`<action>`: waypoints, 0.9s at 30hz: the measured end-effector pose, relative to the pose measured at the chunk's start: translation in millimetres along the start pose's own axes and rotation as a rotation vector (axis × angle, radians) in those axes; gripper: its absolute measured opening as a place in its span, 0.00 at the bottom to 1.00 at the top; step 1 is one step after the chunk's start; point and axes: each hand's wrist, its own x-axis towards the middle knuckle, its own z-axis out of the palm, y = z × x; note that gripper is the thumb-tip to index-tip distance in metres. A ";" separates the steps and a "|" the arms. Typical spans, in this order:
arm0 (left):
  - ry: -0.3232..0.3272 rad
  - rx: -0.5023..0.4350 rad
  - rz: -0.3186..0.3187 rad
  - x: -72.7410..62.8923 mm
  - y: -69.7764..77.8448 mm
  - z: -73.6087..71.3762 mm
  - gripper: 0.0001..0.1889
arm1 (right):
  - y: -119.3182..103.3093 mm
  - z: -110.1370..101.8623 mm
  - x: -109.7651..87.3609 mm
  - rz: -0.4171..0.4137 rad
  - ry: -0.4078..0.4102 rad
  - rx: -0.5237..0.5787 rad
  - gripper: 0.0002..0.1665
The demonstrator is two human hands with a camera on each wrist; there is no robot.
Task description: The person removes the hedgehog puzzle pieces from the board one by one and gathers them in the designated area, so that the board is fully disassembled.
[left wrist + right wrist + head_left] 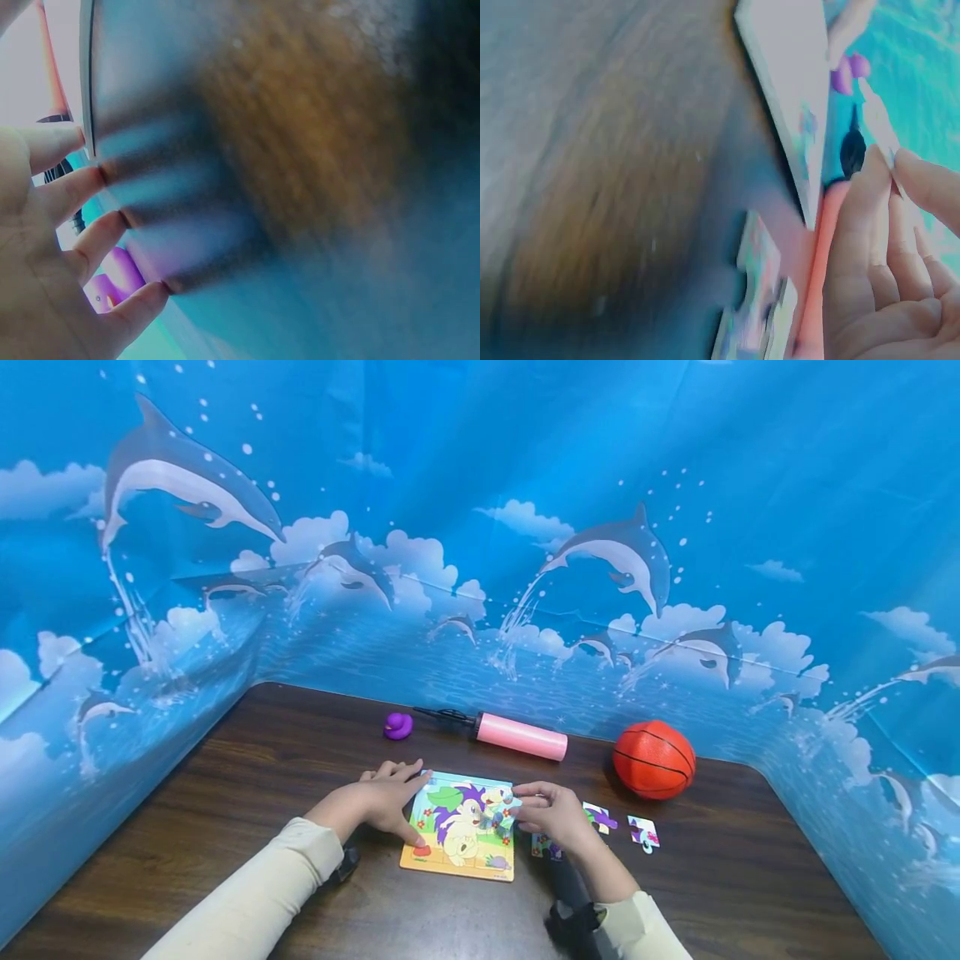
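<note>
A jigsaw puzzle board (459, 847) with a purple-haired hedgehog picture lies flat on the table. My left hand (384, 802) rests at its left side, thumb on the lower left corner and fingers spread near the top edge. Over the board's right side, my right hand (557, 817) pinches a puzzle piece (880, 120) between thumb and forefinger, as the right wrist view shows. The fingers partly hide that piece in the head view. Right of the board lie a loose piece (602, 817), another piece (645, 833), and one more piece (547, 846) partly behind the right wrist.
At the back of the dark wooden table (300, 760) are a purple rubber duck (398, 726), a pink hand pump (522, 737) with a black end, and a red toy basketball (654, 760). A blue dolphin-print sheet (465, 568) hangs around the table's far and side edges.
</note>
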 end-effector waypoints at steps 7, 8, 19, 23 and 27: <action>0.008 -0.005 -0.003 1.5 -0.4 -0.1 0.57 | 11.8 -44.9 -23.5 0.069 -0.018 0.080 0.25; 0.007 -0.004 -0.003 1.4 -0.1 -0.2 0.57 | 14.8 -52.8 -28.0 0.077 -0.020 0.079 0.25; 0.004 -0.015 0.020 -0.7 -0.3 -1.5 0.57 | 63.3 -145.2 -80.8 0.215 0.096 0.078 0.26; 0.003 -0.013 0.026 0.7 -1.0 -0.9 0.57 | 75.7 -160.5 -90.6 0.247 0.170 0.010 0.24; 0.000 -0.016 0.027 1.6 -1.0 -0.9 0.57 | 79.4 -160.5 -89.3 0.280 0.255 -0.037 0.21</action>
